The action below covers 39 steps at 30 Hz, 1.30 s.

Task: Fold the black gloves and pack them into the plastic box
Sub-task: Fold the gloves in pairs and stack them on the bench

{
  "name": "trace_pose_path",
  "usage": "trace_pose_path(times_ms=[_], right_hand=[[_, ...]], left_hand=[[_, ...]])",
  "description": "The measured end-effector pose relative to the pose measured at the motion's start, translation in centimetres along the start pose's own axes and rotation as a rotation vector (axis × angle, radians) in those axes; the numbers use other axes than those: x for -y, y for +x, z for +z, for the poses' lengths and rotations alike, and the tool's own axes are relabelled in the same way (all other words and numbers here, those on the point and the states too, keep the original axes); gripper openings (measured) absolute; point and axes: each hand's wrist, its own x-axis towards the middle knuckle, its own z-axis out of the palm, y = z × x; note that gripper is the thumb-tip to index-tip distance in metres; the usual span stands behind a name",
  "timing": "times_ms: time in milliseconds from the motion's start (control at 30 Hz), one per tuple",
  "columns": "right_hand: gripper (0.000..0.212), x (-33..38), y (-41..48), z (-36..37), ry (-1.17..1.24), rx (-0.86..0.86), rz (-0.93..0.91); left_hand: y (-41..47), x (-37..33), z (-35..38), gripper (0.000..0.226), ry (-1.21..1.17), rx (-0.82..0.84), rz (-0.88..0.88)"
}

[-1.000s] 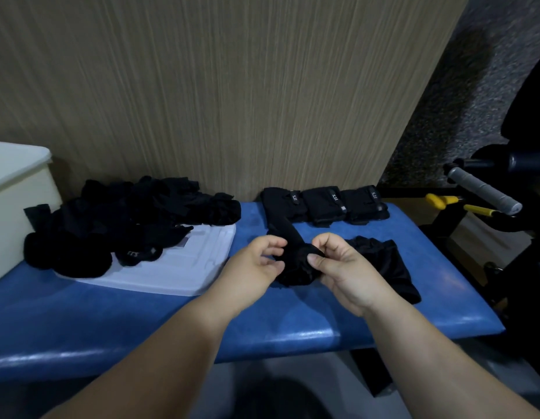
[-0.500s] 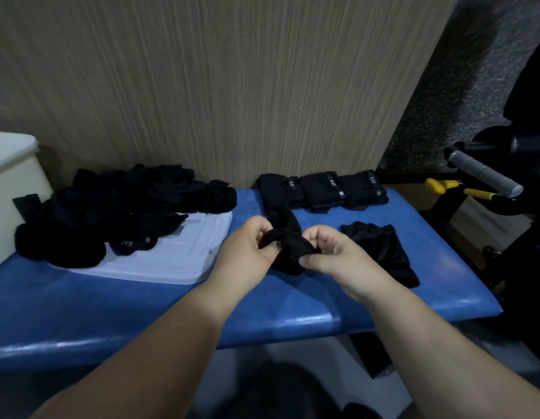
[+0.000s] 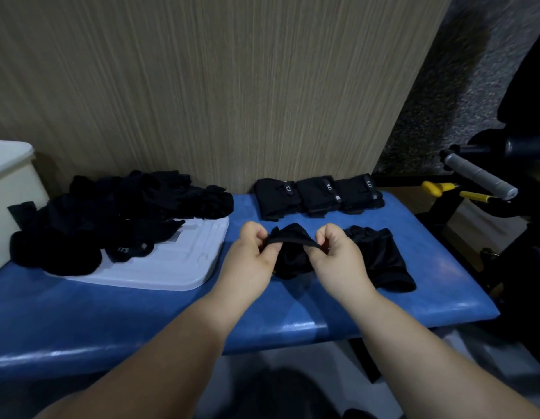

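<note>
Near edge of the blue bench (image 3: 444,300) lies bare, free passage in front of my left hand (image 3: 250,255) and right hand (image 3: 335,261). Left: white lid (image 3: 178,267) heaped with a pile of black gloves (image 3: 111,213) stands between me and the plastic box (image 3: 11,189). Back: row of folded gloves (image 3: 317,196) against the wood panel (image 3: 202,86), narrow bare strip before it. Right: loose glove (image 3: 380,258) just beside my right hand, bare bench beyond, grey-gripped bar (image 3: 480,176) off the end.

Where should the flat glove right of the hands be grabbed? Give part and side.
Pinch the flat glove at its near end, likely the cuff, coming from the right. It lies spread on the bench, that end bare, while the right hand covers its left edge.
</note>
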Motion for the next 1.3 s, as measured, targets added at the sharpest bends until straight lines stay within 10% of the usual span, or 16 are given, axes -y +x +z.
trace_pose_path(times_ms=[400, 700, 867, 1300], right_hand=[[0.028, 0.4, 0.3, -0.2, 0.442, 0.161, 0.104], [0.028, 0.5, 0.5, -0.4, 0.235, -0.018, -0.007], [0.030, 0.2, 0.6, -0.9, 0.077, -0.055, -0.122], [0.035, 0.8, -0.8, -1.1, -0.175, 0.415, -0.440]], left_hand=[[0.3, 0.2, -0.3, 0.035, -0.413, 0.173, -0.064], [0.5, -0.1, -0.5, 0.030, -0.124, -0.075, -0.009], [0.1, -1.0, -1.1, 0.029, -0.303, 0.197, -0.178], [0.9, -0.1, -1.3, 0.062, -0.454, 0.191, -0.377]])
